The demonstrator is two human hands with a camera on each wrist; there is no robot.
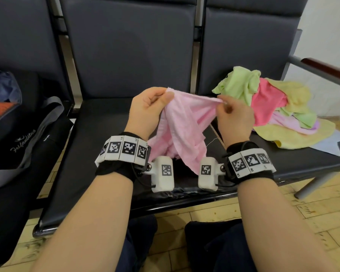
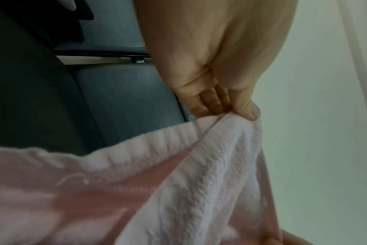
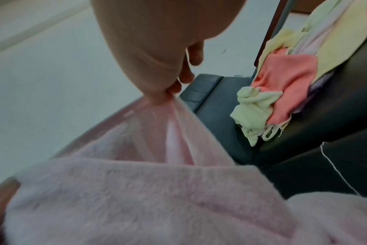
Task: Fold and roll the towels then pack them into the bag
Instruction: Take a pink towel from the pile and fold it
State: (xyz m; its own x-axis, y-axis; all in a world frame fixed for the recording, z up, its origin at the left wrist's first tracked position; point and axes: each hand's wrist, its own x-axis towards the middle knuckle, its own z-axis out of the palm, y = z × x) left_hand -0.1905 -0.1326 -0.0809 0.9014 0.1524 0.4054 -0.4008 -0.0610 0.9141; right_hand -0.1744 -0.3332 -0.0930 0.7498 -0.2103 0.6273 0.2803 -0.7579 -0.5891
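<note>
- Two hands are in use: the left hand (image 1: 145,111) pinches one top corner of the pink towel (image 1: 182,132) between thumb and curled fingers, and the right hand (image 1: 235,117) pinches the opposite top edge between thumb and fingertips.
- One pink towel is held up in the air above the middle seat (image 1: 106,122), bunched and hanging in loose folds, not yet spread flat.
- One heap of towels (image 1: 277,107) is seen on the seat to the right; at least five colours are counted there (green, bright pink, yellow, pale pink, lilac), though the exact number cannot be told because the pieces overlap.
- One dark bag (image 1: 18,132) is seen at the far left, open, with something orange and something purple already inside.
- Risk: since only small pinches are kept on the cloth, a corner could be dropped if the towel is shaken out sharply.
- Risk: the wrong corners may be held, since the cloth is twisted; a crooked fold and a loose roll would likely result.
- Risk: the hanging lower edge could be dragged off the seat front and onto the floor (image 1: 283,211) if the towel is laid down too near.
- Risk: a loose thread (image 3: 333,167) is seen trailing over the seat and could be caught in the roll.
</note>
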